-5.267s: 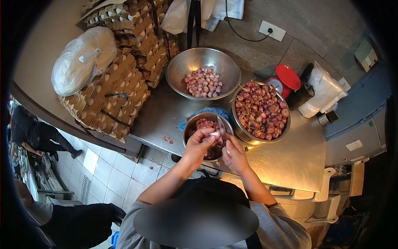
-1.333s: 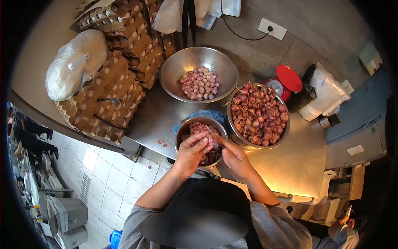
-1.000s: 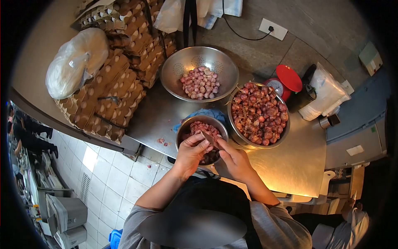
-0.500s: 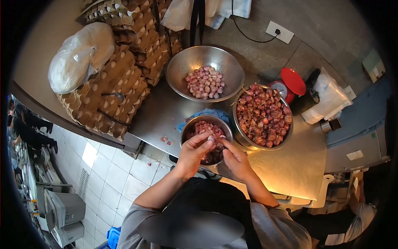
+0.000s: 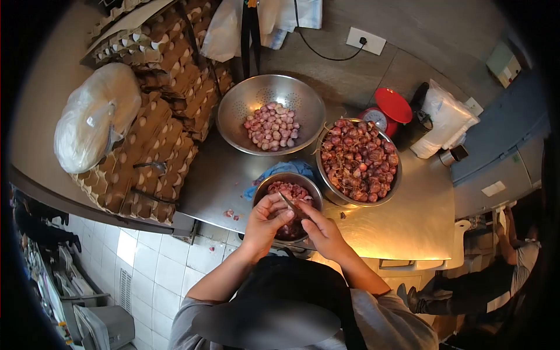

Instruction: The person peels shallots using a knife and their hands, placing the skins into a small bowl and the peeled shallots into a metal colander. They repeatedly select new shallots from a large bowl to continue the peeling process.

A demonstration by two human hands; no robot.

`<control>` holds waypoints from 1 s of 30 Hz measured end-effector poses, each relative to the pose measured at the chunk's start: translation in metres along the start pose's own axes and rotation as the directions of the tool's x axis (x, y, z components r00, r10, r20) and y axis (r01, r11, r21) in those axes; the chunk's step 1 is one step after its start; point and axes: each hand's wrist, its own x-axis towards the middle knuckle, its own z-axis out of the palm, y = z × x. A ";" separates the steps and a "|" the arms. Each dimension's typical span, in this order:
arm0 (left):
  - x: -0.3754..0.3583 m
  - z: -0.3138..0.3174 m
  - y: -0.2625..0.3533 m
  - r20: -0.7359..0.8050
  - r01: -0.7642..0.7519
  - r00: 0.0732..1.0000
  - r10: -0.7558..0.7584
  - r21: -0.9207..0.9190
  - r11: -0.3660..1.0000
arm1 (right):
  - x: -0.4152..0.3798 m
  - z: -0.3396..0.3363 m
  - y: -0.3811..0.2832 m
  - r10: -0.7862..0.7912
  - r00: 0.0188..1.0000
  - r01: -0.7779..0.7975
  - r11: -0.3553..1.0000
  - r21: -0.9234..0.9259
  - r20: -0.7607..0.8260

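Note:
My right hand (image 5: 324, 234) is closed on a small knife (image 5: 290, 204), its blade angled up and to the left over the steel bowl (image 5: 318, 195). My left hand (image 5: 262, 227) is closed beside the blade, fingers and thumb curled around a shallot that is now mostly hidden. Reddish skins and shallot pieces (image 5: 291, 189) fill the bowl beneath both hands. Behind it, a steel colander (image 5: 230, 111) holds pale pink peeled shallots (image 5: 273, 127). To the right, a larger bowl (image 5: 398, 181) is heaped with unpeeled red-brown shallots (image 5: 361, 163).
Blue cloth (image 5: 286, 169) lies behind the small bowl on the steel table (image 5: 408, 227). Stacked egg trays (image 5: 140, 163) and a filled plastic bag (image 5: 96, 116) stand left. A red scale (image 5: 392, 106) is at the back right. Another person (image 5: 496, 280) is at far right.
The knife blade now shows clearly between my hands, where the pale shallot was visible before. My head view has shifted slightly, so the surroundings appear moved.

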 end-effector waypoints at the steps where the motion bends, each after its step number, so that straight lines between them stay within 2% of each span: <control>1: 0.000 0.000 0.002 -0.006 0.014 1.000 -0.014 0.008 1.000 | 0.001 0.001 -0.001 0.039 0.999 -0.039 0.999 -0.017 -0.004; 2: -0.001 -0.001 0.003 -0.013 0.031 0.999 -0.031 0.017 0.999 | 0.003 0.001 0.004 0.001 0.999 -0.001 1.000 0.013 -0.040; 4: -0.002 0.001 0.008 -0.024 0.071 0.997 -0.070 0.008 0.997 | 0.003 0.007 0.000 0.068 0.996 -0.058 0.986 0.159 -0.055; 6: 0.000 -0.005 0.007 0.011 0.050 0.999 -0.050 0.028 0.998 | 0.000 0.012 -0.004 0.104 0.992 -0.090 0.980 0.180 -0.070; 9: 0.004 -0.016 0.002 0.063 0.039 0.997 -0.041 0.030 0.999 | -0.002 0.020 0.001 0.027 0.991 -0.027 1.000 0.003 -0.129; 11: 0.005 -0.016 -0.004 0.068 0.055 0.996 -0.055 0.004 0.998 | 0.002 0.020 0.012 -0.146 0.973 0.118 0.980 -0.157 -0.179; 14: 0.005 -0.010 0.000 0.059 0.093 0.994 -0.091 -0.029 0.995 | -0.004 0.013 0.007 0.215 0.974 -0.198 0.961 0.192 -0.071; 17: 0.009 -0.014 0.000 0.131 0.143 0.982 -0.135 -0.054 0.988 | -0.004 0.017 0.012 0.207 0.975 -0.147 0.881 0.450 -0.086; 21: 0.005 -0.017 0.001 0.119 0.178 0.978 -0.170 -0.060 0.982 | -0.003 0.019 0.019 0.269 0.946 -0.161 0.874 0.459 -0.179; 25: 0.004 -0.023 0.002 0.079 0.189 0.979 -0.186 -0.032 0.982 | -0.001 0.017 0.023 0.338 0.920 -0.283 0.923 0.263 -0.197; 27: 0.008 -0.028 0.006 0.026 0.117 0.993 -0.117 0.007 0.993 | 0.004 0.026 0.035 0.159 0.943 -0.140 0.987 0.084 -0.291; 29: 0.016 -0.036 0.008 -0.004 0.032 0.999 -0.032 0.073 0.997 | 0.002 0.028 0.039 0.091 0.952 -0.104 0.994 -0.028 -0.291; 30: 0.028 -0.042 0.013 -0.013 -0.021 1.000 0.022 0.119 0.993 | 0.001 0.026 0.026 0.118 0.961 -0.133 0.990 -0.044 -0.249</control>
